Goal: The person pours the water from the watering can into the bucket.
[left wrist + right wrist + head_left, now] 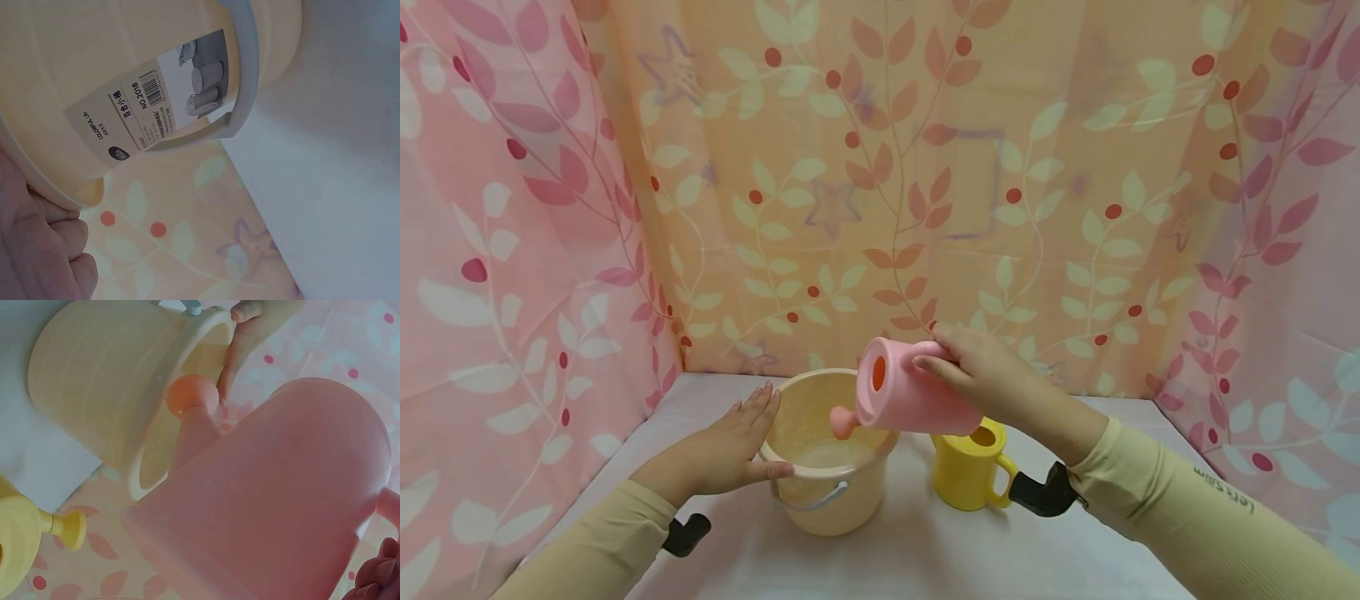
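Note:
My right hand (988,367) grips the handle of a pink toy watering can (917,396). The can is tipped over, with its round sprinkler head (192,395) pointing down over the mouth of a cream bucket (837,504). In the head view the can hides part of the bucket's right rim. My left hand (718,454) rests on the bucket's left rim, its fingers straight along the edge and the thumb at the front. The bucket stands upright, and its grey-white handle (249,69) hangs down the side beside a printed label (150,100).
A yellow watering can (958,479) stands on the white tabletop (730,550), right of the bucket and below the pink can. A leaf-patterned orange curtain (880,208) closes off the back, and pink patterned cloth (497,208) hangs at both sides.

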Motion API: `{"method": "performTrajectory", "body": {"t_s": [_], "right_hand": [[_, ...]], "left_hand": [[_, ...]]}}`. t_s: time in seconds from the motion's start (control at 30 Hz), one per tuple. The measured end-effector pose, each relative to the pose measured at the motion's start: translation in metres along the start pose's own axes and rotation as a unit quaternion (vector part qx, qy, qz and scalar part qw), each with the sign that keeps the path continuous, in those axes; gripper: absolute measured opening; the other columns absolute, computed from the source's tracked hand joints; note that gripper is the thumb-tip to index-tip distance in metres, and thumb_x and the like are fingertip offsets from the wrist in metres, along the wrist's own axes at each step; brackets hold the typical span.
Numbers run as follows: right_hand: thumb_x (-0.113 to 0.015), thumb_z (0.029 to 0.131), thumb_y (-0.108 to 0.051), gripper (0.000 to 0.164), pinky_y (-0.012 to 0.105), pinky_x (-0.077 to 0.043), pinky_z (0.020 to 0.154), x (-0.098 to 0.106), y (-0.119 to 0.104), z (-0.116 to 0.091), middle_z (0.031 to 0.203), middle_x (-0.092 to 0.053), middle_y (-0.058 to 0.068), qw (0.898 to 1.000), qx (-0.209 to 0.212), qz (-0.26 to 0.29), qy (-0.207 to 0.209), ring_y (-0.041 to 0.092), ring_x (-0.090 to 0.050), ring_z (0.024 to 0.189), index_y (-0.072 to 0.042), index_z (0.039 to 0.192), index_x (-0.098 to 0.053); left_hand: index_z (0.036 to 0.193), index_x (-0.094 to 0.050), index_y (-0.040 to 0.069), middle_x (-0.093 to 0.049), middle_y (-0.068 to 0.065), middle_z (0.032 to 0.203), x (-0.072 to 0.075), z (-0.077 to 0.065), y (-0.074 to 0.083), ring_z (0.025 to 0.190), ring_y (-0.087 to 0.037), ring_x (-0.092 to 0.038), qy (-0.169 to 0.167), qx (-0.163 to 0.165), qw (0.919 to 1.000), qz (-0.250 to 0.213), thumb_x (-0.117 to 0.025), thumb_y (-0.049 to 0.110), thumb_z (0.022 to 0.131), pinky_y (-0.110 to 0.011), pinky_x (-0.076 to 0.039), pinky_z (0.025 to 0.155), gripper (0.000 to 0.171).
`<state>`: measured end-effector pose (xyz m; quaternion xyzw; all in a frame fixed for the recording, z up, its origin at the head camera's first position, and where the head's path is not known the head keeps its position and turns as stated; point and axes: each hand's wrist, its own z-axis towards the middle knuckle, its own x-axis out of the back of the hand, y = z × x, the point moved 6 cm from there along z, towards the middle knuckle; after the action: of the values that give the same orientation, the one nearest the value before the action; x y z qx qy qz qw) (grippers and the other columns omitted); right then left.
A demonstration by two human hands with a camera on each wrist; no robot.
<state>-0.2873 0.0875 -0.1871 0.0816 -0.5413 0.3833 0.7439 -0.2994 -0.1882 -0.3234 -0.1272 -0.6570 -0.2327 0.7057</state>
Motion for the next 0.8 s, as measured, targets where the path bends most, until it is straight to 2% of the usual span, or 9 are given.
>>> {"method": "performTrajectory", "body": {"t_s": [0.27,0.57,0.8], "right_hand": [[-0.061,0.087,-0.030,0.016,0.025,-0.046,0.060,-0.001,-0.006,0.004,0.076,-0.054,-0.003,1.000,0.011,0.002,-0.015,0.015,-0.052,0.073,-0.017,0.083,-0.054],[-0.062,0.086,-0.035,0.020,0.025,-0.044,0.057,-0.005,-0.012,0.005,0.069,-0.051,-0.005,0.999,0.027,-0.015,-0.024,0.015,-0.049,0.071,-0.017,0.081,-0.053],[-0.062,0.087,-0.033,0.022,0.025,-0.043,0.056,-0.006,-0.014,0.008,0.067,-0.050,-0.005,0.998,0.047,-0.024,-0.021,0.014,-0.048,0.067,-0.015,0.077,-0.051]], "left_hand": [[0.142,-0.015,-0.009,-0.010,-0.026,0.149,0.000,0.000,0.000,0.137,-0.039,-0.008,-0.004,0.001,1.0000,0.000,-0.038,0.077,0.075,-0.055,-0.014,0.107,0.111],[0.143,-0.014,-0.007,-0.009,-0.025,0.149,0.001,0.000,0.000,0.137,-0.038,-0.008,-0.008,0.006,0.9999,-0.005,-0.037,0.078,0.074,-0.055,-0.013,0.108,0.112],[0.143,-0.013,-0.006,-0.008,-0.024,0.150,0.000,-0.001,0.000,0.138,-0.037,-0.007,-0.010,0.009,0.9999,-0.003,-0.038,0.078,0.075,-0.054,-0.013,0.108,0.112]]}}
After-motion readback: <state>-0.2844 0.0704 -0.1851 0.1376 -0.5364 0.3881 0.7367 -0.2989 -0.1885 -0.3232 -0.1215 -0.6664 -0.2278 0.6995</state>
